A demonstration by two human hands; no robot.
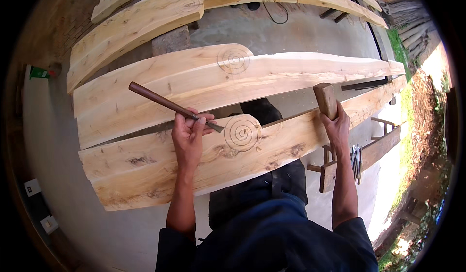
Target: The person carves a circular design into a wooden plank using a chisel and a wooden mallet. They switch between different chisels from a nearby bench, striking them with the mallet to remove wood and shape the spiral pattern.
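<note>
My left hand (188,138) is closed around a chisel (158,98) with a long dark brown handle. Its metal tip points right and down, beside the rings (242,133) drawn on the rounded end of the nearest pale wooden plank (121,177). From this view I cannot tell whether the tip touches the wood. Over the right part of that plank, my right hand (336,125) grips a wooden mallet (325,99), its blocky head tilted up and away from me. The plank lies across in front of my body.
Behind the nearest plank lies another pale plank (170,85) with drawn rings, and more long beams (136,19) lie farther back. A low wooden bench (374,158) at right carries several metal tools (356,160). A green container (39,72) stands at far left.
</note>
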